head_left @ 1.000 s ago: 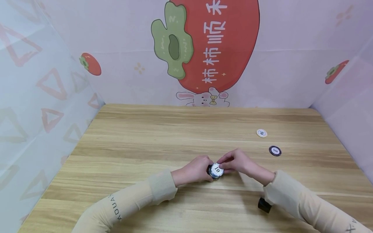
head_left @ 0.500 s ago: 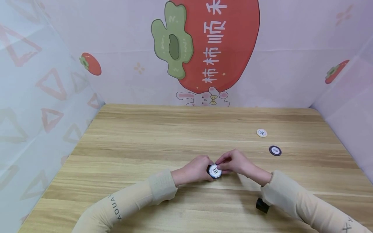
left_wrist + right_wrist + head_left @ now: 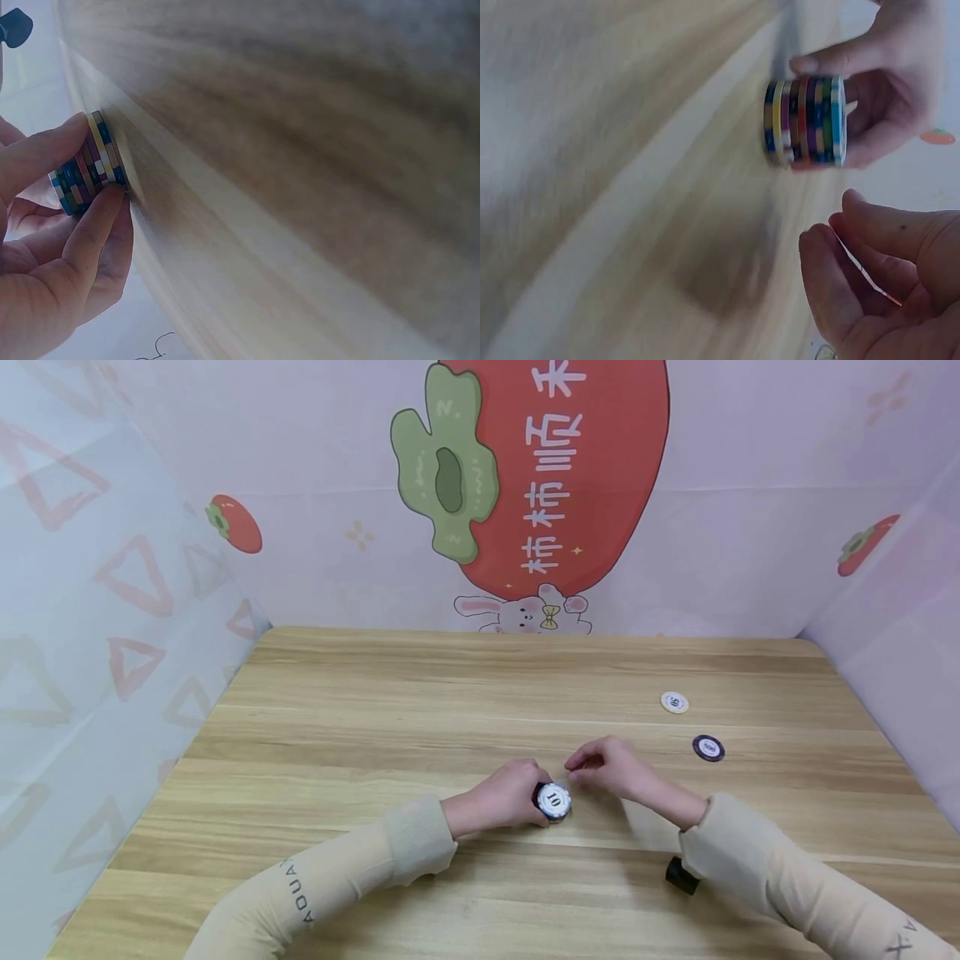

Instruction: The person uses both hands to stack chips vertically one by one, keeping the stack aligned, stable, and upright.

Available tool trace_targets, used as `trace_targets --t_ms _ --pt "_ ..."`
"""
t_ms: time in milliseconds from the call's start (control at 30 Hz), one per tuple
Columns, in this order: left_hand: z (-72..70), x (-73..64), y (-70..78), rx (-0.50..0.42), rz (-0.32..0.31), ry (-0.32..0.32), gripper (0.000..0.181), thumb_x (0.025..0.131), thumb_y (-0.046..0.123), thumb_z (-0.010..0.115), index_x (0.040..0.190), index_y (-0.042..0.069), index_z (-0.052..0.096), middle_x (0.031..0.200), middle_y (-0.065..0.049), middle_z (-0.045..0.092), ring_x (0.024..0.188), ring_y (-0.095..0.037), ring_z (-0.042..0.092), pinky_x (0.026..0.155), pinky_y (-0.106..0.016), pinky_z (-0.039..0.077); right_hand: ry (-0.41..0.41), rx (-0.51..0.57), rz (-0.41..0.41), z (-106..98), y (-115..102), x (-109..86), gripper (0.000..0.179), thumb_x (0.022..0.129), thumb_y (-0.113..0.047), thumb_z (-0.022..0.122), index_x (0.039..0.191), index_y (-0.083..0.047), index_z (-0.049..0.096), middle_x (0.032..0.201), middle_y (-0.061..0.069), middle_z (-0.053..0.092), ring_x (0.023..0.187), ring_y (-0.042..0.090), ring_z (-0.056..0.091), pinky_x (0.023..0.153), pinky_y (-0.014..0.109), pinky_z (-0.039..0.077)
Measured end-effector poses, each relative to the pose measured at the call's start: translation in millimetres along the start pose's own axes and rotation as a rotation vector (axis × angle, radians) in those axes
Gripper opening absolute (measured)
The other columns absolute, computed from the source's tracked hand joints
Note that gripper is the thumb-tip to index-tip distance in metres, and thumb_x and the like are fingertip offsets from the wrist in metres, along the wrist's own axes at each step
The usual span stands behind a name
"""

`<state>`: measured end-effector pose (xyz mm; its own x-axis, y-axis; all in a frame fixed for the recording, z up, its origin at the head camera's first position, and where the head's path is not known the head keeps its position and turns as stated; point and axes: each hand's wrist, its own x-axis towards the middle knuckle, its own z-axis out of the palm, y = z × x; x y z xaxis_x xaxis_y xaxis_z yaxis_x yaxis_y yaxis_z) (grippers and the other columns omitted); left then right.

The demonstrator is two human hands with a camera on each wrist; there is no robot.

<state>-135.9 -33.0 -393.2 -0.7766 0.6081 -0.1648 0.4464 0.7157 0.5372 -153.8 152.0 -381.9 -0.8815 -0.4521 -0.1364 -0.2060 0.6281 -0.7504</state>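
Note:
A stack of poker chips stands on the table, its top white chip marked 10. Chips of several colours show along the stack's side in the right wrist view. My left hand grips the stack from the left, thumb on the near side and fingers round the far side. Just right of the stack, my right hand hovers apart from it. Its fingers and thumb are loosely bent, and nothing shows between them in the right wrist view.
A pale chip marked 50 lies flat at the back right. Nearer, a dark chip marked 500 lies on the wooden table. A small black object sits by the right sleeve. Printed sheets wall the back and sides.
My right hand has let go of the top chip and drawn back to the right. That white chip has shifted left to line up with the stack. My left hand has stayed put.

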Motion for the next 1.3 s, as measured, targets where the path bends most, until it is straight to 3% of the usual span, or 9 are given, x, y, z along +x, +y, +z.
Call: trace_targets --t_ms 200,400,833,1300 --pt "-0.8 0.2 0.8 0.020 -0.004 -0.006 0.036 0.063 0.015 0.081 0.095 0.004 0.067 0.084 0.002 0.058 0.076 -0.005 0.050 0.070 -0.015 0.042 0.115 -0.183 -0.018 -12 11 1.5 0.014 0.075 -0.004 0.070 0.088 0.001 0.069 0.083 0.010 0.067 0.075 0.020 0.061 0.068 0.033 0.049" --pt "-1.0 -0.8 1.3 0.013 0.000 -0.012 0.036 0.065 0.014 0.081 0.097 0.004 0.067 0.086 0.002 0.060 0.078 -0.005 0.051 0.072 -0.015 0.042 0.143 -0.272 0.011 -22 21 0.6 0.017 0.076 -0.006 0.069 0.092 0.001 0.067 0.093 0.017 0.065 0.085 0.030 0.059 0.076 0.043 0.047" --pt "0.1 -1.0 0.9 0.016 0.015 -0.002 0.034 0.065 0.015 0.081 0.095 0.006 0.068 0.085 0.003 0.060 0.078 -0.004 0.050 0.072 -0.015 0.041 0.120 -0.352 0.146 -50 37 -7.7 0.032 0.081 -0.013 0.065 0.107 0.004 0.062 0.112 0.028 0.056 0.104 0.044 0.051 0.083 0.053 0.042" --pt "-1.2 -1.1 1.4 0.004 0.001 -0.008 0.034 0.064 0.013 0.081 0.095 0.006 0.068 0.084 0.004 0.059 0.077 -0.004 0.050 0.072 -0.014 0.041 0.176 -0.347 0.207 -81 67 -24.3 0.039 0.078 -0.013 0.068 0.107 0.011 0.058 0.110 0.035 0.053 0.098 0.048 0.052 0.077 0.053 0.043"
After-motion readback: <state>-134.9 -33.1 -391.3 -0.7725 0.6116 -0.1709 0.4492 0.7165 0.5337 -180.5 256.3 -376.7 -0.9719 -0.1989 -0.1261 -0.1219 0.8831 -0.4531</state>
